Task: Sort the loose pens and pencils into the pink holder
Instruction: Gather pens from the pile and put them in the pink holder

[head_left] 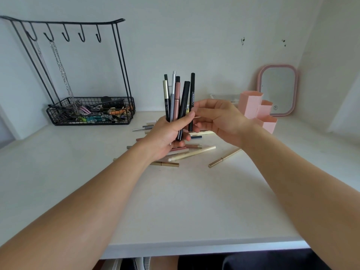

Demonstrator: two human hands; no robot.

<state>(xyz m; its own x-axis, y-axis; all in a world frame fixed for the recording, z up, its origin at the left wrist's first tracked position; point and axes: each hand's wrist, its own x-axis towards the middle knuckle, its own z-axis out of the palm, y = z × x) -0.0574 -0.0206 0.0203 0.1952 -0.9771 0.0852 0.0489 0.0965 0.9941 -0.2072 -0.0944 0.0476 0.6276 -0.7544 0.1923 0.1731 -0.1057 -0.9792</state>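
- Our left hand (165,137) clamps a bunch of pens (178,100) upright, left of the pink holder (257,110).
- Our right hand (218,121) pinches one black pen (192,94) beside the bunch.
- Loose pens (192,152) lie below.

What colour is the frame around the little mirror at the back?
Pink. The rounded rectangular mirror's frame shows best in the head view, leaning against the wall behind the pink holder.

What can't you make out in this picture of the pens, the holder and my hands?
- Head view: inside of the pink holder, hidden by its own walls.
- Some loose pens on the desk, covered by the left hand.
- Lower ends of the held pens, inside that fist.
- Right hand fingertips, behind the pens.
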